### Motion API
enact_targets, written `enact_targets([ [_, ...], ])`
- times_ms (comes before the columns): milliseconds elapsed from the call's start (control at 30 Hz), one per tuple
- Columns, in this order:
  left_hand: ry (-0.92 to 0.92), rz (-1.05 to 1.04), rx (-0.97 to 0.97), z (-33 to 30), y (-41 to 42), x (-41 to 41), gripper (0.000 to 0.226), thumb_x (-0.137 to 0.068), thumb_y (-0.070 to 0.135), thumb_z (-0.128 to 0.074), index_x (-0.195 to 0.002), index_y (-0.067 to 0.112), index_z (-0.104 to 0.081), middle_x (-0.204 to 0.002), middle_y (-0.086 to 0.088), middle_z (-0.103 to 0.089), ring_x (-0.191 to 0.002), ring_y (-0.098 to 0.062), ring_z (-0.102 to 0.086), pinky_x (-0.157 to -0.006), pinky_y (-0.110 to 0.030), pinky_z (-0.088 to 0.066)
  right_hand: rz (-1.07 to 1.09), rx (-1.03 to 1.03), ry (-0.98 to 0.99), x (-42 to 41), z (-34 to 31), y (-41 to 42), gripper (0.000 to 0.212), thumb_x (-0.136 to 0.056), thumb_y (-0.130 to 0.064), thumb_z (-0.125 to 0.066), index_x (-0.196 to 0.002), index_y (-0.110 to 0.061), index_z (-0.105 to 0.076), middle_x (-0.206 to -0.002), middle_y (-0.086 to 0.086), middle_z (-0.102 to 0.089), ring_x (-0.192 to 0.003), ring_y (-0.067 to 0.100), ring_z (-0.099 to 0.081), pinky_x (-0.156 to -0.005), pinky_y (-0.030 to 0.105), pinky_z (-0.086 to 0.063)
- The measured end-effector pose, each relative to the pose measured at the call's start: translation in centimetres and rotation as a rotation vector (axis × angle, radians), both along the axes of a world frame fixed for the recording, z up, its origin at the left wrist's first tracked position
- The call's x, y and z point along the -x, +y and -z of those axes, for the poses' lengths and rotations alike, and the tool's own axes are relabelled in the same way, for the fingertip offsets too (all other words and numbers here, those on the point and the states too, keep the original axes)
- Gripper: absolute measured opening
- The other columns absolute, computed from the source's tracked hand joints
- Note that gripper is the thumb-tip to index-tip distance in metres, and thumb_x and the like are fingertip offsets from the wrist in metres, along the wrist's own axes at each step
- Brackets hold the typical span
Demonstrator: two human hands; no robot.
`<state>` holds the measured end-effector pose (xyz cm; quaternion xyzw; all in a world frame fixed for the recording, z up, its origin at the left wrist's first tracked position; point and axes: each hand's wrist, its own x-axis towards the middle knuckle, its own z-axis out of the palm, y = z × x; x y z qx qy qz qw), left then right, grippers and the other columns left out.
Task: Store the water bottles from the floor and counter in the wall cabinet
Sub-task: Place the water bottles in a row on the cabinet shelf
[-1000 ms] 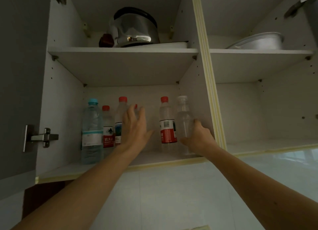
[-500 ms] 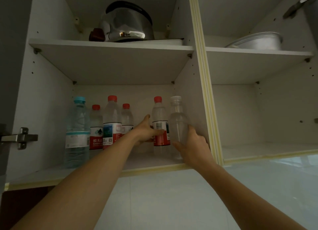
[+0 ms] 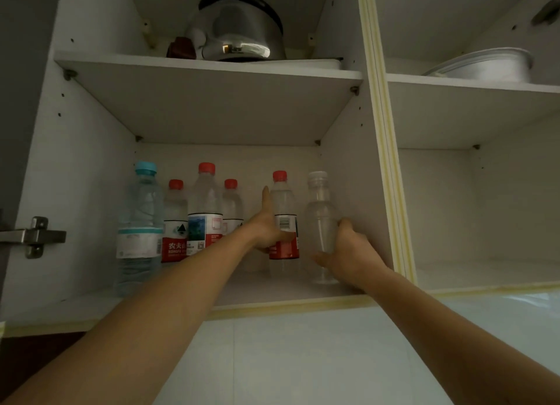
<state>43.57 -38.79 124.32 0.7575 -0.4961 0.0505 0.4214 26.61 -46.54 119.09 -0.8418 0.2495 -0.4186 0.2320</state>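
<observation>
- Lower left shelf of wall cabinet (image 3: 91,168): blue-cap bottle (image 3: 140,222) far left, then 3 red-cap bottles (image 3: 203,210) packed close, all upright.
- Left hand (image 3: 266,228): forefinger straight up, thumb hooked round the red-label bottle (image 3: 283,219) near its label; rest of fingers hidden behind it.
- Right hand (image 3: 348,253): wrapped on lower body of clear bottle (image 3: 321,219), which stands by the right wall.
- Step, prob: settling the last 2 into the row. Next: nudge both back and left w/o tipping neighbours, then let go.
</observation>
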Motion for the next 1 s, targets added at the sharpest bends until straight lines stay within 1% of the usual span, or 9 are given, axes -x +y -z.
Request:
enact_targets([
  [133,-0.136,-0.144,-0.023,0.3,-1.0,-1.5,0.131,-0.087,0.027,-0.079,-0.146,0.036,0.038,-0.138,-0.018,-0.053,-0.116,-0.032,-0.061,-0.101,-0.046,-0.052,-0.020,-0.045,0.123,-2.2,-1.5,-0.7,0.079,-0.085,-0.025,-0.080,-0.142,-0.010,-0.027,-0.123,0.010,-0.056,-0.110,0.028,-0.059,-0.083,0.036,-0.049],
  [267,-0.232,-0.237,-0.067,-0.3,-1.5,-2.2,0.129,-0.088,0.013,-0.077,-0.147,0.047,0.033,-0.161,-0.022,-0.014,-0.129,-0.039,-0.051,-0.099,-0.040,-0.051,-0.026,-0.108,0.189,-4.5,-2.7,-1.6,0.101,-0.082,-0.021,-0.083,-0.153,-0.006,-0.013,-0.140,0.016,-0.049,-0.126,0.033,-0.052,-0.103,0.042,-0.049],
  [333,-0.305,-0.271,-0.106,-0.7,-1.6,-2.6,0.128,-0.086,0.010,-0.078,-0.149,0.049,0.027,-0.161,-0.020,-0.008,-0.133,-0.040,-0.045,-0.100,-0.042,-0.049,-0.026,-0.113,0.225,-5.5,-3.2,-1.9,0.106,-0.083,-0.022,-0.083,-0.155,-0.004,-0.008,-0.142,0.018,-0.047,-0.122,0.033,-0.053,-0.097,0.042,-0.053],
  [400,-0.377,-0.309,-0.138,-0.9,-1.7,-3.3,0.123,-0.084,0.014,-0.079,-0.154,0.048,0.015,-0.160,-0.016,-0.007,-0.144,-0.042,-0.025,-0.111,-0.050,-0.040,-0.030,-0.129,0.263,-6.2,-3.6,-2.3,0.102,-0.084,-0.024,-0.082,-0.154,-0.004,-0.011,-0.136,0.018,-0.050,-0.105,0.031,-0.057,-0.088,0.041,-0.058],
  [467,-0.459,-0.349,-0.150,-1.0,-1.9,-4.1,0.114,-0.081,0.020,-0.080,-0.157,0.045,0.000,-0.160,-0.012,-0.006,-0.147,-0.040,-0.012,-0.115,-0.050,-0.033,-0.035,-0.148,0.306,-6.7,-4.0,-2.6,0.098,-0.084,-0.024,-0.082,-0.153,-0.005,-0.014,-0.134,0.019,-0.050,-0.096,0.029,-0.059,-0.090,0.044,-0.059],
  [567,-0.600,-0.402,-0.142,-0.8,-2.1,-5.4,0.107,-0.076,0.031,-0.080,-0.157,0.041,-0.012,-0.161,-0.010,-0.005,-0.147,-0.039,-0.008,-0.118,-0.051,-0.023,-0.032,-0.145,0.365,-7.6,-4.7,-3.0,0.095,-0.084,-0.021,-0.083,-0.152,-0.004,-0.020,-0.136,0.023,-0.052,-0.103,0.034,-0.066,-0.091,0.047,-0.059],
  [667,-0.668,-0.451,-0.152,-0.4,-2.4,-6.3,0.107,-0.073,0.042,-0.080,-0.156,0.040,-0.013,-0.162,-0.011,-0.005,-0.148,-0.039,-0.008,-0.119,-0.050,-0.017,-0.029,-0.144,0.410,-8.6,-5.1,-3.4,0.088,-0.082,-0.018,-0.084,-0.149,-0.001,-0.030,-0.133,0.027,-0.056,-0.109,0.040,-0.067,-0.093,0.049,-0.058],
  [767,-0.757,-0.488,-0.127,-0.1,-2.6,-6.7,0.109,-0.071,0.055,-0.080,-0.155,0.039,-0.012,-0.158,-0.013,-0.010,-0.143,-0.038,-0.015,-0.116,-0.048,-0.019,-0.021,-0.140,0.465,-9.8,-5.5,-4.0,0.085,-0.083,-0.021,-0.084,-0.148,-0.001,-0.034,-0.130,0.028,-0.060,-0.109,0.039,-0.068,-0.095,0.049,-0.056],
  [1000,-0.763,-0.546,-0.186,-0.1,-2.5,-6.9,0.109,-0.074,0.038,-0.083,-0.155,0.039,-0.010,-0.159,-0.013,-0.008,-0.147,-0.039,-0.006,-0.119,-0.056,-0.007,-0.075,-0.239,0.552,-11.7,-6.5,-5.5,0.076,-0.083,-0.019,-0.083,-0.143,0.006,-0.045,-0.131,0.028,-0.062,-0.116,0.038,-0.066,-0.100,0.049,-0.053],
])
